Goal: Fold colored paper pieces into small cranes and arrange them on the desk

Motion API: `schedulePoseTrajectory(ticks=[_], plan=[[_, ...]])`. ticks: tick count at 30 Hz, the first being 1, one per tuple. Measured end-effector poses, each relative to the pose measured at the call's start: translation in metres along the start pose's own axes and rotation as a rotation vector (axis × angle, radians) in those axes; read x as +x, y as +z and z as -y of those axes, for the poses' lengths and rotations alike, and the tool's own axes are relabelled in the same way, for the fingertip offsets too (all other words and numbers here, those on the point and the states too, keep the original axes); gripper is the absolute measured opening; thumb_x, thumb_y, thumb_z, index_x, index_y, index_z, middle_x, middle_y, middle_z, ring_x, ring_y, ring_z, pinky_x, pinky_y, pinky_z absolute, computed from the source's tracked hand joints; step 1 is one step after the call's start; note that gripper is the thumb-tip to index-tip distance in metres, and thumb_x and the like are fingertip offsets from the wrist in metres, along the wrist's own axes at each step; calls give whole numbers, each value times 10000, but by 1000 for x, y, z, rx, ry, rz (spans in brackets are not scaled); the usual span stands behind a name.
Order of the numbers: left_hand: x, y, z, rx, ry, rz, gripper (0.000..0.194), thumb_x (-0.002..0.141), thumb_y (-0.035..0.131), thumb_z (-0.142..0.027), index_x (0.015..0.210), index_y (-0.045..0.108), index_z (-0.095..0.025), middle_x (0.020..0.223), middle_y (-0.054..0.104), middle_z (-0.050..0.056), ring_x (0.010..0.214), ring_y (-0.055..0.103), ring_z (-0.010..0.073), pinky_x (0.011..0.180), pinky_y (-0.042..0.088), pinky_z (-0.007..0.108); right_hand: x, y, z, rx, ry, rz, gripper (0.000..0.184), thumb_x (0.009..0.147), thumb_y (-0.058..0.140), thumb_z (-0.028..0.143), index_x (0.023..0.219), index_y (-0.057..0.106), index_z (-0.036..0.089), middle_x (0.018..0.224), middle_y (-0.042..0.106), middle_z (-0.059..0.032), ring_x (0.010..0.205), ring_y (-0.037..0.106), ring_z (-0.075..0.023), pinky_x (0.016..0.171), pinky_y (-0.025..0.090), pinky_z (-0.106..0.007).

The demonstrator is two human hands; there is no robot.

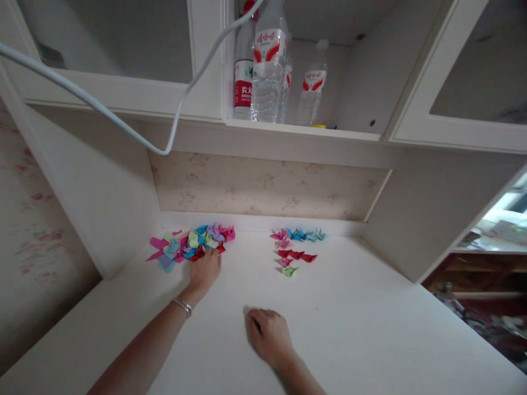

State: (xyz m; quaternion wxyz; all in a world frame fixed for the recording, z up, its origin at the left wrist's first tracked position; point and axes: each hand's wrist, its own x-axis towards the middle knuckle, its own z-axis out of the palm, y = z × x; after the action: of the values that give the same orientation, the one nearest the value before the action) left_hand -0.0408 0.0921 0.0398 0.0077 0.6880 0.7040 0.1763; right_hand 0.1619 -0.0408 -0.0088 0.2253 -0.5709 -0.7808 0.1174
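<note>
At the front edge of a pile of folded paper cranes [201, 236] in pink, blue, purple, pale green and red is my left hand [206, 270]. Its fingers are bent and drawn together on a red paper crane [222, 248], which they partly hide. My right hand [270, 336] rests on the white desktop, curled into a loose fist with nothing visible in it. Beyond it, separate cranes lie in short rows: pink ones [280, 236] beside blue ones [300, 235], a red row [297, 255], and a green crane [289, 271] nearest me.
A white desktop [346, 323] stretches between side panels below a wall cabinet. Plastic bottles [267, 82] stand on the open shelf [346, 131]. A white cable [123, 127] hangs across the upper left. Cluttered items [486, 323] are beyond the desk's right edge.
</note>
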Motion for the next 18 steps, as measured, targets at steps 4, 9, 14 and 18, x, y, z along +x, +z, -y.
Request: schedulePoseTrajectory(ticks=[4, 9, 14, 18], plan=[[16, 5, 1, 101, 0, 11, 391, 892, 349, -301, 1048, 637, -88, 1143, 558, 221, 922, 624, 323, 735, 475, 419, -1, -2, 0, -23, 5, -1, 267, 906, 390, 258, 857, 652, 255, 810, 705, -2, 746, 633, -152, 665, 370, -210], [26, 15, 4, 164, -29, 31, 378, 872, 346, -237, 980, 670, -75, 1069, 601, 226, 881, 644, 340, 692, 493, 435, 1, -1, -3, 3, 6, 9, 270, 901, 387, 230, 836, 649, 256, 803, 704, 15, 743, 636, -137, 648, 370, -196], [30, 17, 5, 193, -38, 28, 394, 880, 314, -229, 1055, 646, -108, 1106, 602, 205, 878, 649, 309, 697, 499, 403, 3, -2, -7, 64, 25, 25, 271, 896, 388, 231, 846, 652, 270, 813, 705, 24, 741, 637, -134, 646, 381, -190], [33, 20, 3, 204, -36, 35, 388, 881, 355, -316, 1012, 659, -113, 1056, 628, 187, 875, 646, 317, 709, 495, 414, 4, -3, -8, 86, 39, 31, 271, 899, 391, 249, 863, 658, 280, 842, 708, 25, 770, 645, -140, 663, 389, -193]])
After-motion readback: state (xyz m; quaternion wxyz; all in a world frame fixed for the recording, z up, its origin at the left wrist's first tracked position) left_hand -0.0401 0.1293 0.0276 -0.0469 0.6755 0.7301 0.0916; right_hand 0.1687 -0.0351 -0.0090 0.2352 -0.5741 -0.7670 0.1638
